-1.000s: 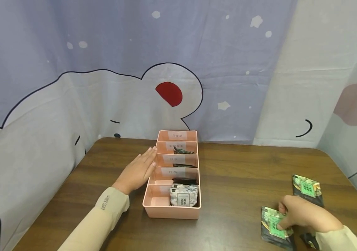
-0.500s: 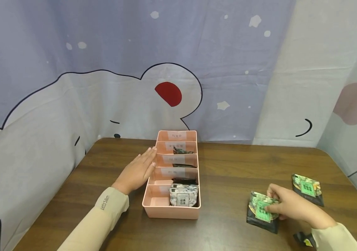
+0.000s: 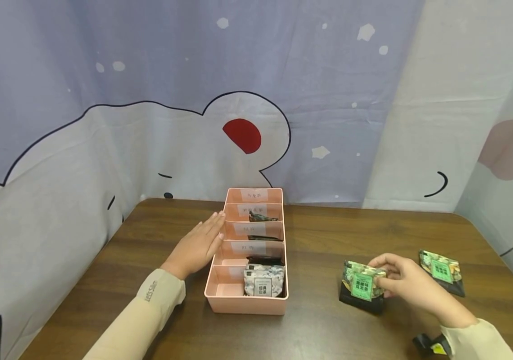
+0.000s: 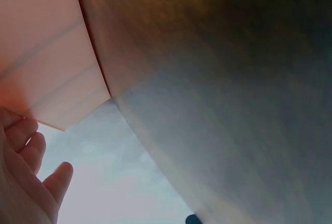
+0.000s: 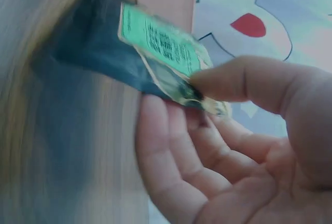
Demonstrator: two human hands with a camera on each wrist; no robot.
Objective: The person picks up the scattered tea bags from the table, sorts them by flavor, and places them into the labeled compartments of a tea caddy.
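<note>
My right hand (image 3: pixel 407 282) pinches a black-and-green tea sachet (image 3: pixel 361 287) by its right side, thumb on the printed face and fingers behind. In the right wrist view the sachet (image 5: pixel 150 47) is tilted, its green label towards the thumb. My left hand (image 3: pixel 196 246) lies with straight fingers along the left wall of a pink divided box (image 3: pixel 247 305); in the left wrist view the fingertips (image 4: pixel 21 130) are right at the box's edge. White-patterned tea sachets (image 3: pixel 264 281) stand in the nearest compartment. Dark sachets show in the three compartments behind it, and the farthest has only its label visible.
Another green-labelled sachet (image 3: pixel 442 272) lies flat on the wooden table (image 3: pixel 328 235) beyond the right wrist. A black packet with a yellow patch (image 3: pixel 432 345) sits partly under the right sleeve. A patterned curtain (image 3: pixel 328 100) hangs behind the table.
The right hand has lifted the sachet from the table and carried it left towards the box, tilting it up. The left hand has stayed at the box wall.
</note>
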